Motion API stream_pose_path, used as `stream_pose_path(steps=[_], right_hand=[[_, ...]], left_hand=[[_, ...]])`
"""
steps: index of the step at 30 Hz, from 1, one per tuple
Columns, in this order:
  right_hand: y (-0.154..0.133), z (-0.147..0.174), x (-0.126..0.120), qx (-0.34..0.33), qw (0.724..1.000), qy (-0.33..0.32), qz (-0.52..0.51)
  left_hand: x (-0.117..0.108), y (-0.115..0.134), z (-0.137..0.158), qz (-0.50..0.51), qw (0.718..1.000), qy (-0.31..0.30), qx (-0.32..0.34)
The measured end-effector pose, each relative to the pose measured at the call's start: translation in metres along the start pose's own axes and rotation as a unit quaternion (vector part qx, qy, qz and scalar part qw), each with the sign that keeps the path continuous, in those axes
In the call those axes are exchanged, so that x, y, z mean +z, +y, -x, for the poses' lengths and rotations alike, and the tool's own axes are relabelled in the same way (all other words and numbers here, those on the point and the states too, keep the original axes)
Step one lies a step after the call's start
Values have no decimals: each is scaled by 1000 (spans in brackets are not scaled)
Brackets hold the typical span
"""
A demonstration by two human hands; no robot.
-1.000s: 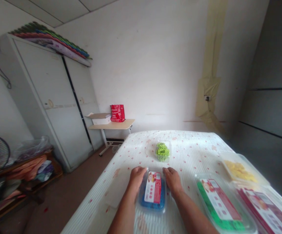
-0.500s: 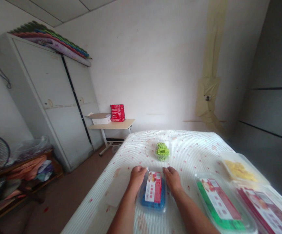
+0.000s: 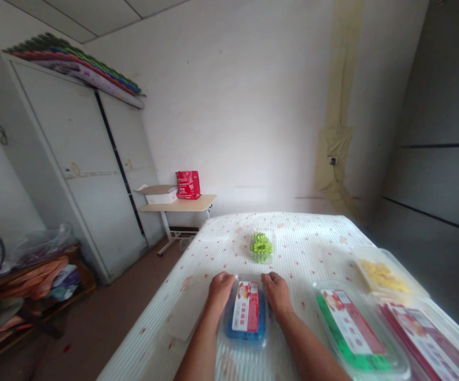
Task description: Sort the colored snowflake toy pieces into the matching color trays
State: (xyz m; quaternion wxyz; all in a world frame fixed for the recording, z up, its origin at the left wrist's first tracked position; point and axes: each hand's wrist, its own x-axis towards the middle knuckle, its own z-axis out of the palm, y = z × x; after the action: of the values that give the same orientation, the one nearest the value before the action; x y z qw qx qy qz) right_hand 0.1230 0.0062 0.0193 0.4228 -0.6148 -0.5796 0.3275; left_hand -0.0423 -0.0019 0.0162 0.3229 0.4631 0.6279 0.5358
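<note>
A clear plastic box [image 3: 246, 317] with blue contents and a red and white label lies on the patterned tablecloth in front of me. My left hand [image 3: 220, 291] is closed at its far left corner, fingers curled on the rim. At the far right corner my right hand [image 3: 276, 291] grips the rim in the same way. The fingertips are partly hidden. Beyond the hands sits an open-looking clear container [image 3: 261, 247] of bright green pieces. To the right lies a plastic box [image 3: 356, 328] with green contents and a similar label.
Farther right are a box of yellow pieces [image 3: 384, 275] and a box with dark red contents [image 3: 428, 338]. A flat whitish sheet [image 3: 187, 312] lies left of my left forearm. Behind stand a small table [image 3: 189, 202] with a red bag [image 3: 188, 184] and a cabinet [image 3: 74, 159].
The view has shifted slightly, so everything sits a little farther left. Both hands stay at the far corners of the box with blue contents, with little visible movement.
</note>
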Motion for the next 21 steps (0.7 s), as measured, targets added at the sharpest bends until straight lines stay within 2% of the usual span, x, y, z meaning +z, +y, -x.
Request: stream_pose_path(steps=[10,12,14,17,21], right_hand=[[-17,30,-15,-13,995,-9,100],[-24,36,-19,-39,993,-1,107],[-34,42,-24,-85,990,9,110],[-53,47,-41,-132,985,20,107],[-75,29,-84,-130,989,24,64]], left_hand=[[-8,4,12,96,995,-30,-7],[-8,6,13,157,987,-27,-35],[-7,11,15,252,964,-29,-86],[-5,21,21,334,932,-50,-135],[1,24,27,311,944,-54,-92]])
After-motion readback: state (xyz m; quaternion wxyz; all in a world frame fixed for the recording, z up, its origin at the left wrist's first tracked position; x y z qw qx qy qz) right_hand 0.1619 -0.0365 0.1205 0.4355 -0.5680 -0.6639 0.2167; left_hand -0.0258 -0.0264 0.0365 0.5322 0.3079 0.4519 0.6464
